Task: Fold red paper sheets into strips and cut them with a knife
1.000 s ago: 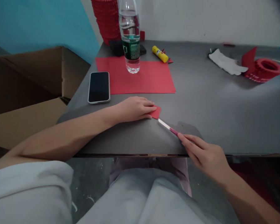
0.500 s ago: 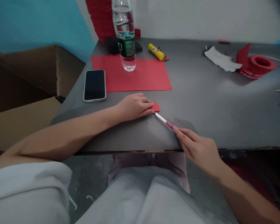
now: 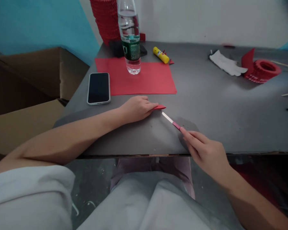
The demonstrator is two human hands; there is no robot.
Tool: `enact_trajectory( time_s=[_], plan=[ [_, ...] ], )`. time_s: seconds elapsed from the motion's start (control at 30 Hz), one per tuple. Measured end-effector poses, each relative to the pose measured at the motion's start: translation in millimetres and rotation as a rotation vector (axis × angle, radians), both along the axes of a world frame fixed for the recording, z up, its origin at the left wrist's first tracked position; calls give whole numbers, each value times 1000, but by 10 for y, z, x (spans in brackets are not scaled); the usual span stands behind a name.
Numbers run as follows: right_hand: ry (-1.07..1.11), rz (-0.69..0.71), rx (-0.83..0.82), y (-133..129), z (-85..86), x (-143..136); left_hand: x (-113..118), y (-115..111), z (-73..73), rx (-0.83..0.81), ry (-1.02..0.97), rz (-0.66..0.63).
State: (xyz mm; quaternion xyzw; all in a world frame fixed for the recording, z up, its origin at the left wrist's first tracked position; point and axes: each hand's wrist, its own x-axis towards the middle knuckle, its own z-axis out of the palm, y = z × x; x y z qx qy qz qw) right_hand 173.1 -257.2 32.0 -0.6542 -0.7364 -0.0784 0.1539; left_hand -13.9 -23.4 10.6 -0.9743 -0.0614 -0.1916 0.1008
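My left hand [image 3: 136, 108] rests on the grey table [image 3: 206, 105] and pinches a small folded piece of red paper [image 3: 160, 107], whose free end is lifted a little off the surface. My right hand [image 3: 204, 150] holds a thin pink-and-white cutter [image 3: 171, 121] near the table's front edge. Its white tip points at the red paper and stops just short of it.
A large red sheet [image 3: 146, 78] lies behind my left hand with a water bottle [image 3: 131, 38] standing on it. A phone [image 3: 99, 88] lies to its left. Glue stick [image 3: 160, 55], white cloth [image 3: 227, 65] and a red paper ring [image 3: 262, 70] sit further back. Cardboard boxes [image 3: 26, 89] stand left.
The small red paper lay flat under my left fingers; now its edge is raised. The cutter's tip has stayed close to the paper.
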Motion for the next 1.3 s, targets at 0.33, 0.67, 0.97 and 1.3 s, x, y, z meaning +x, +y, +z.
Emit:
enact_trajectory(
  time_s=[0.33, 0.67, 0.97, 1.3],
  plan=[
    [-118, -22, 29, 30, 122, -42, -9, 10, -11, -28, -45, 8],
    [-243, -42, 22, 59, 118, -79, 2, 0, -3, 22, 20, -46],
    [-361, -77, -79, 62, -38, -87, 24, -146, 42, -27, 105, -106],
    [-313, -35, -89, 116, -103, -18, 76, -160, 18, -174, 178, -192]
  ],
)
